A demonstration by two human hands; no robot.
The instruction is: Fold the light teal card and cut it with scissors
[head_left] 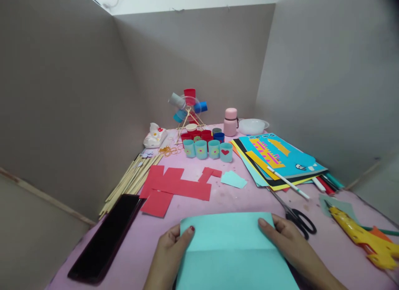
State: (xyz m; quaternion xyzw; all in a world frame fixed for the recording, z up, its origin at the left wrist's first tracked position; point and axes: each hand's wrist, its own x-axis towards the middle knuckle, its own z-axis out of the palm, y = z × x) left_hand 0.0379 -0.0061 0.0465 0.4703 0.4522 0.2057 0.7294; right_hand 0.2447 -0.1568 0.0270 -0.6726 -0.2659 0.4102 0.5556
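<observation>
The pale turquoise sheet of paper point(230, 236) is located at the near middle of the scene, at the near side of the table point(230, 203), held between two hands. The left hand point(171, 249) pinches the sheet's left edge, thumb on the upper face and the other fingers curled at the side and partly hidden. The right hand point(290, 242) pinches the right edge in the same manner, close to the far right corner. Principal risk: one crease crosses the sheet from left to right; should the two hands bring the edges over unevenly, a second, skewed crease could result. Uneven pulling between the opposed grips could likewise wrinkle or tear the sheet, since paper of this kind probably offers little resistance. Secondary risk: the scissors point(292, 215) lie just beyond the right hand, handles toward the near right, and a careless shift to the right could knock them or snag the sheet. The glue gun point(358, 232) lies farther right, nozzle toward the far left; whether it is hot cannot be determined, and contact would be a hazard if so. Orientation: the sheet's far edge faces the red paper pieces point(187, 189) and lies roughly parallel to the crease. Its long axis appears to run near to far, but the near end is out of view, so this remains unconfirmed.
</observation>
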